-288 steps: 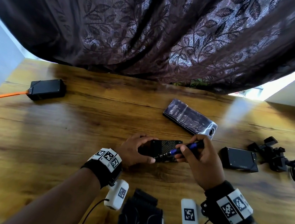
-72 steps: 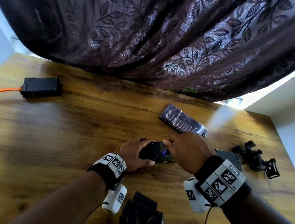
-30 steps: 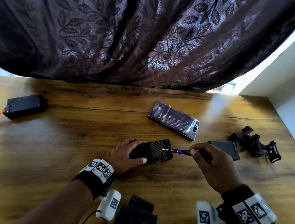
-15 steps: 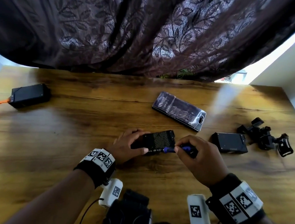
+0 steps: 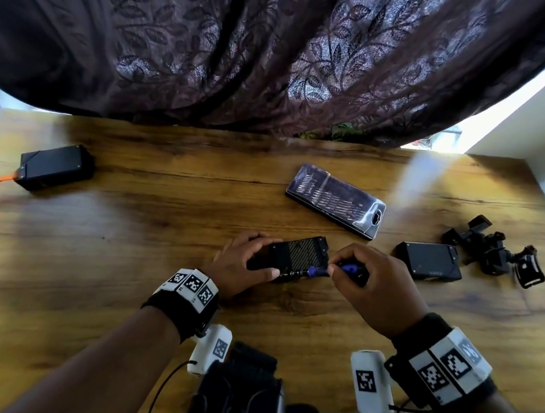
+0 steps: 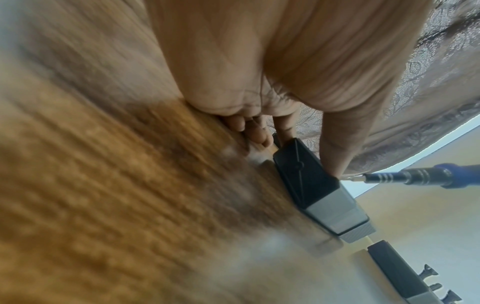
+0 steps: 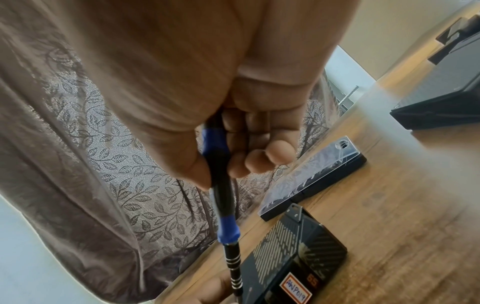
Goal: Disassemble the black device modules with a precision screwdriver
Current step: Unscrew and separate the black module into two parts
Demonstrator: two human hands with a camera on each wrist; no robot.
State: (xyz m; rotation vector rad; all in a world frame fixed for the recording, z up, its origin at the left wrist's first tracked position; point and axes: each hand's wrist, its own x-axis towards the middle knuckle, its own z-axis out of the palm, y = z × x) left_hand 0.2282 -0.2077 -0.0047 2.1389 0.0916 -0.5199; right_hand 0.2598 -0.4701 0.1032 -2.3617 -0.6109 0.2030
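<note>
Since half a second ago the screwdriver (image 5: 321, 271) has slid leftward along the near edge of the black module (image 5: 298, 254), its metal shaft now lying over the module's front side with the tip near the left thumb. In the head view, the left hand (image 5: 236, 267) reaches in from 7 o'clock and grips the module's left end, fingers curled over the far edge and thumb along the near one; the right hand (image 5: 373, 282) comes in from 5 o'clock, fingers bunched and pinching the blue handle just right of the module. The module lies flat on the wooden table (image 5: 128, 259) between both hands; a bit case (image 5: 336, 200) sits at 1 o'clock from it, a second black module (image 5: 429, 261) at 3 o'clock, and a third (image 5: 53, 167) far off at 10 o'clock. In the left wrist view, the thumb presses the module's (image 6: 306, 176) top edge while the curled fingers (image 6: 255, 131) hold its far side; the screwdriver's (image 6: 415, 176) tip meets the module by the thumb. In the right wrist view, the right hand's fingers (image 7: 259, 158) and thumb clamp the screwdriver (image 7: 221, 185), which points toward 6 o'clock beside the labelled module (image 7: 293, 265).
</note>
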